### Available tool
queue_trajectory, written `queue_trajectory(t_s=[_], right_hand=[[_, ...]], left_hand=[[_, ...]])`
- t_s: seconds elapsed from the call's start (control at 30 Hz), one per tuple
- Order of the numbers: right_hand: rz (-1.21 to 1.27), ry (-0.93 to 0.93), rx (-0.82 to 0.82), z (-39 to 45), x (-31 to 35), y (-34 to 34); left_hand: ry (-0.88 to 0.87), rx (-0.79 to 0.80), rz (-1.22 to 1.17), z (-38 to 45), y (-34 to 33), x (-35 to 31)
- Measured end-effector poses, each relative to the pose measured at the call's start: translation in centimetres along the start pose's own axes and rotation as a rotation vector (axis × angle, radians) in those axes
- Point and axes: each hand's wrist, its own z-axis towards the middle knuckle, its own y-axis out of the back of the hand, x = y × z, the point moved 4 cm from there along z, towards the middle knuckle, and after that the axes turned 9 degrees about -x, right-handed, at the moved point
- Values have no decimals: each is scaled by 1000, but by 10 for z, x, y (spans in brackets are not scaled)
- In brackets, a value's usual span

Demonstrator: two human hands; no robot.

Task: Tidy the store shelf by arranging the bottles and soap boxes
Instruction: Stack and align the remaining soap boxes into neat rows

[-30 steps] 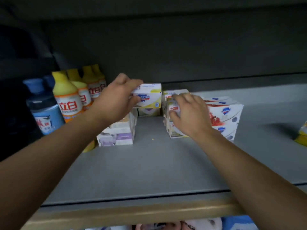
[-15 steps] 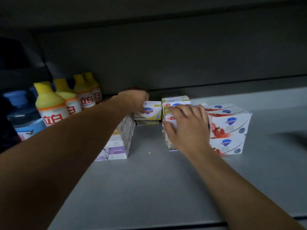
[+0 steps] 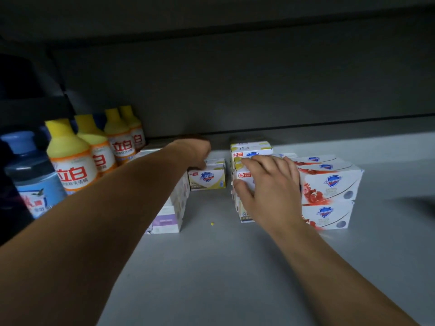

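Four yellow-capped bottles [image 3: 70,158] with orange-banded white labels stand upright in a row running back along the grey shelf's left side, a blue-capped bottle [image 3: 30,175] beside the nearest. Yellow-and-white soap boxes [image 3: 207,178] sit stacked at the rear centre. Left of them is a purple-and-white stack [image 3: 168,220]; right are yellow-topped boxes [image 3: 250,148] and two-high red-and-white boxes [image 3: 329,184].

The left hand [image 3: 195,150] has set the yellow soap box [image 3: 207,180] down at the back and now reaches behind it.
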Motion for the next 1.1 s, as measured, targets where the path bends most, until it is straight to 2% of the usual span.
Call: queue_trajectory(t_s=[0.13,0.3,0.47,0.57,0.7,0.8,0.9,1.03,1.1], right_hand=[[-14,17,35,1,0,1],[-52,46,176,3,1,5],[-280,130,328,12,1,11],[-365,151,335,18,4,20],[-259,170,295,17,13,37],[31,101,333,1,21,48],[192,41,373,-23,20,52],[316,-113,301,-54,3,57],[401,-201,303,-69,-4,56]], left_hand=[[-47,-43,13,-12,22,-6],[-159,-254,-85,-63,67,-27],[-164,-455,-375,-129,81,-32],[-77,-520,-629,-161,67,-36],[36,-504,-1015,-181,32,-45],[-40,-412,-1269,-186,12,-58],[-94,-326,-1469,-190,-3,-69],[39,-256,-1658,-188,-18,-70],[133,-163,-1737,-189,-26,-69]])
